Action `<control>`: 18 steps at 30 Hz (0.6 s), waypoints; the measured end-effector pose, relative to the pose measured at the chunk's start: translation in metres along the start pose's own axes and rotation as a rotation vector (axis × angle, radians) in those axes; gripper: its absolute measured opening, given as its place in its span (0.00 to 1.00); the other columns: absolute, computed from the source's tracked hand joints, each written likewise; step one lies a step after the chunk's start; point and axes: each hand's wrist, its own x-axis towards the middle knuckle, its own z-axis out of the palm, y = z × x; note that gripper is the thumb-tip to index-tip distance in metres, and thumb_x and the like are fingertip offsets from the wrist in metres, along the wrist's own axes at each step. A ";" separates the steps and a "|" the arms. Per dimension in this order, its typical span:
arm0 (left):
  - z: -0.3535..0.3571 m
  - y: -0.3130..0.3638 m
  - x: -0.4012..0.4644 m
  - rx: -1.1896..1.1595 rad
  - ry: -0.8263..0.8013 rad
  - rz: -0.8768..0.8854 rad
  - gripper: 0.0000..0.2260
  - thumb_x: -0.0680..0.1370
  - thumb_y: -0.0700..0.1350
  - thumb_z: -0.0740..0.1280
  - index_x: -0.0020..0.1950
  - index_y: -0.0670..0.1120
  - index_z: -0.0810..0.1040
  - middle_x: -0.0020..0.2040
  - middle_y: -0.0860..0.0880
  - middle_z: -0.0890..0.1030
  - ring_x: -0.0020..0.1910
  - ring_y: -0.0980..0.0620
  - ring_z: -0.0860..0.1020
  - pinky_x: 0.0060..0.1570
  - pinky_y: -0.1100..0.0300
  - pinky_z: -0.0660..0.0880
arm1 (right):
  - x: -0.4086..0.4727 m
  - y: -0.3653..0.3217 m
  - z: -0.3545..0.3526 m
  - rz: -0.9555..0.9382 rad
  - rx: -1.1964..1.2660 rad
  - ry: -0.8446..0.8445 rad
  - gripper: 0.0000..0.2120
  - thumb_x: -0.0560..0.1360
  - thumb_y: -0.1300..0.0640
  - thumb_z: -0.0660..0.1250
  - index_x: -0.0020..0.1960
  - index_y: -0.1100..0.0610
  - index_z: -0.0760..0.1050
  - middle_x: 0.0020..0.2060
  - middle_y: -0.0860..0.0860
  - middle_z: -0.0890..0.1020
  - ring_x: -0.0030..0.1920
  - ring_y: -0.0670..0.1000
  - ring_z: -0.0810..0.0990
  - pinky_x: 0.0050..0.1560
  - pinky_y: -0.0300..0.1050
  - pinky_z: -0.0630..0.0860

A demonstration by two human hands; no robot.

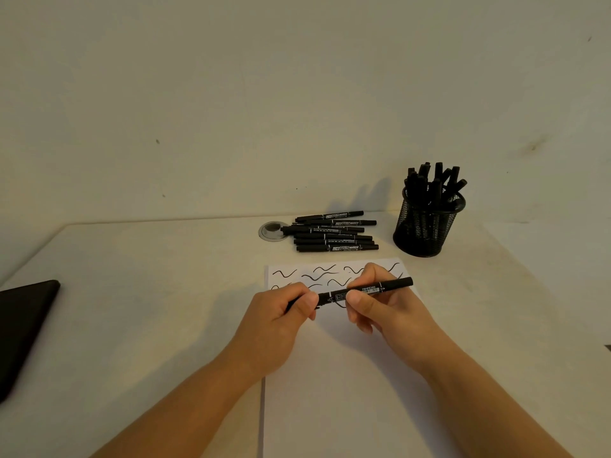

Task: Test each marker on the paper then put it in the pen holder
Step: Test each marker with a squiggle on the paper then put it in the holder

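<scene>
Nearest, both hands are holding one slim black marker (363, 290) level above the white sheet of paper (347, 375) — the left hand (281, 312) is pinching its cap end, the right hand (373, 302) is gripping the barrel. Its long axis is running left to right. Farther off, the black mesh pen holder (426, 226) is standing on the pale surface (148, 292) — right of the right hand, which is nearer it.

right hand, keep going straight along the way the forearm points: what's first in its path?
The right hand, gripping the marker, points up-left across the paper. Carried on, it would likely meet the pile of loose markers first. The pen holder sits off to the right. Depth is uncertain.
</scene>
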 end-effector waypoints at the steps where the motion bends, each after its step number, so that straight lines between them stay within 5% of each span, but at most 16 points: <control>1: 0.000 0.001 0.000 0.001 -0.010 -0.004 0.12 0.73 0.53 0.57 0.30 0.55 0.71 0.21 0.55 0.63 0.22 0.57 0.61 0.24 0.68 0.58 | 0.000 -0.001 0.000 0.001 -0.010 -0.007 0.09 0.74 0.67 0.63 0.38 0.56 0.72 0.26 0.51 0.77 0.28 0.46 0.74 0.28 0.36 0.69; 11: 0.001 0.000 -0.002 0.149 0.006 0.054 0.11 0.77 0.54 0.56 0.38 0.55 0.74 0.24 0.58 0.70 0.24 0.58 0.66 0.27 0.67 0.59 | 0.006 0.004 0.002 0.073 -0.090 0.120 0.05 0.74 0.64 0.65 0.44 0.55 0.73 0.26 0.47 0.77 0.26 0.44 0.73 0.28 0.34 0.69; 15: 0.003 -0.001 -0.002 0.229 0.055 0.074 0.07 0.78 0.53 0.56 0.43 0.57 0.72 0.28 0.62 0.73 0.28 0.59 0.69 0.28 0.67 0.62 | 0.010 0.010 -0.001 0.052 -0.147 0.379 0.17 0.70 0.60 0.71 0.54 0.47 0.70 0.39 0.47 0.76 0.32 0.45 0.73 0.33 0.37 0.72; 18: 0.002 -0.005 0.000 0.224 0.135 0.024 0.07 0.79 0.48 0.59 0.41 0.57 0.66 0.25 0.54 0.71 0.26 0.58 0.69 0.27 0.67 0.62 | 0.010 0.010 -0.006 -0.122 -0.478 0.530 0.18 0.70 0.59 0.72 0.54 0.45 0.70 0.41 0.44 0.75 0.33 0.41 0.74 0.35 0.30 0.70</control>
